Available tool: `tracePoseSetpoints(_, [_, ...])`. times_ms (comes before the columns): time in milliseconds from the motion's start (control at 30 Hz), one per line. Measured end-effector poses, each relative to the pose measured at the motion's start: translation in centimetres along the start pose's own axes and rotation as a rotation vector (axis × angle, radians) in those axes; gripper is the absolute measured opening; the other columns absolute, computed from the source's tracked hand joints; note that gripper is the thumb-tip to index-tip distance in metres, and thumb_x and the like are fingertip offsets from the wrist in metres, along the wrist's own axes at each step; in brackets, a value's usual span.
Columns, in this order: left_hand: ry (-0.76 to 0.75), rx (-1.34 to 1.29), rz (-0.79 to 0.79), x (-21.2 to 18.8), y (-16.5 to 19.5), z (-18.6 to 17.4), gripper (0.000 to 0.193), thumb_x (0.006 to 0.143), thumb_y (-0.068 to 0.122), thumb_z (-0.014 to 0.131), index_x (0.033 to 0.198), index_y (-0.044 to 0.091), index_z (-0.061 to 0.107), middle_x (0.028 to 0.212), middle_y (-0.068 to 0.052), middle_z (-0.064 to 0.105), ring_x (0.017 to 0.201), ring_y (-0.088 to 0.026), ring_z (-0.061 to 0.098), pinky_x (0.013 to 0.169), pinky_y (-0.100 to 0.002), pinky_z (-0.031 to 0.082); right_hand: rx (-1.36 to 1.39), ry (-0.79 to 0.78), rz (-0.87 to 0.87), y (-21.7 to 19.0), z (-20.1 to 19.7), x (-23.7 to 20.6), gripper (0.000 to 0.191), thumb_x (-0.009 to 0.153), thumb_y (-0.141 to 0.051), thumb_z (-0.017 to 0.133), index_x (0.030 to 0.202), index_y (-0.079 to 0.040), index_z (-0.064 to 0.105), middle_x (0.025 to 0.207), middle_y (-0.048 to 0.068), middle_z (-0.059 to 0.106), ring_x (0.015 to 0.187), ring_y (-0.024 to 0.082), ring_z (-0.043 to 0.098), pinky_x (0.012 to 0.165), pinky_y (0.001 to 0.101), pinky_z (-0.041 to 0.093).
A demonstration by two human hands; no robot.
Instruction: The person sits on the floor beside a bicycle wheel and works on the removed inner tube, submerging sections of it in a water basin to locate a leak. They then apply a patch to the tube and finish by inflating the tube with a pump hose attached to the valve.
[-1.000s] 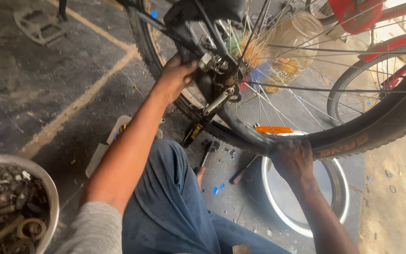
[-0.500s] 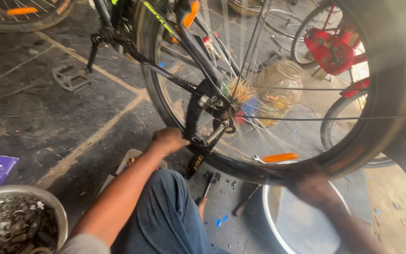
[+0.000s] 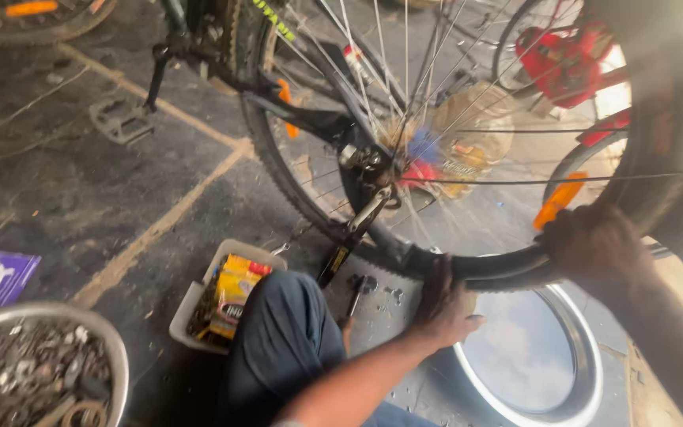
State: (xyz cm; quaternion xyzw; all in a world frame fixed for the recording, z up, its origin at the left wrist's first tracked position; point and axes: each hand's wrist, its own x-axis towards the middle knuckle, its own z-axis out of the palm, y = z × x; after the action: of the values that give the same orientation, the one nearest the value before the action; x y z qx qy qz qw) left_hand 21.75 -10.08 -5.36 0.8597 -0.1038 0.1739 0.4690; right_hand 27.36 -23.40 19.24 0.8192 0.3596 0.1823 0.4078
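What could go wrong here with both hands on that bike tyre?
The left hand presses the tyre near the spokes; if the wheel turns, fingers may get pinched. The water basin sits right under the wheel and could be knocked. The right hand might slip off.

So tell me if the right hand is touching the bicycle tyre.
Touching. The head view shows the right hand gripping the black bicycle tyre, fingers wrapped over its tread.
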Motion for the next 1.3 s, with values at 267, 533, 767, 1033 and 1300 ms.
tracePoseSetpoints(267, [0.084,0.326,0.043,-0.1,-5.9,-0.7,0.068,0.082,0.038,0.078,0.126,-0.010,0.057,0.156,-0.036,0.024,0.145,-0.054,0.023,0.119,-0.060,0.022,0.197,-0.022,0.057,-5.6,4.3,-1.6,0.015,0.088,-0.019,0.063,0.092,-0.022,0.077,0.088,0.001,0.074,0.094,0.020,0.072,0.088,0.0390,0.051])
tracePoseSetpoints(533, [-0.333,0.393,0.027,1.2,-7.6,-2.8,0.041,0.078,0.037,0.079,0.108,0.010,0.069,0.119,-0.016,0.059,0.123,-0.036,0.053,0.110,-0.059,0.034,0.057,0.123,0.121,-9.9,8.4,-2.1,0.023,0.087,-0.035,0.068,0.087,-0.013,0.076,0.089,0.013,0.070,0.102,0.034,0.068,0.102,0.0518,0.044])
tracePoseSetpoints(767, [-0.380,0.289,-0.032,0.4,-9.2,-1.5,0.048,0.074,0.031,0.082,0.111,0.007,0.064,0.122,-0.018,0.060,0.122,-0.036,0.055,0.109,-0.052,0.036,0.472,0.079,0.148,-20.3,13.3,0.0,0.025,0.088,-0.022,0.062,0.103,-0.005,0.071,0.104,0.016,0.063,0.104,0.033,0.060,0.101,0.0504,0.040])
tracePoseSetpoints(1033, [-0.297,-0.039,0.115,1.5,-8.6,-1.3,0.060,0.079,0.022,0.075,0.132,0.002,0.054,0.138,-0.020,0.057,0.135,-0.038,0.049,0.117,-0.050,0.033,0.515,0.229,-0.079,-17.6,16.9,-0.8,0.018,0.100,-0.017,0.063,0.113,-0.007,0.070,0.117,0.013,0.070,0.117,0.030,0.067,0.110,0.0462,0.047])
tracePoseSetpoints(1300, [0.168,0.334,0.394,2.0,-4.8,-4.5,0.047,0.093,0.020,0.071,0.134,0.002,0.056,0.144,-0.024,0.052,0.138,-0.040,0.046,0.123,-0.055,0.029,0.224,0.183,-0.042,-5.2,8.0,-3.3,0.012,0.098,-0.021,0.068,0.090,-0.014,0.074,0.091,0.004,0.071,0.089,0.021,0.069,0.085,0.0384,0.051])
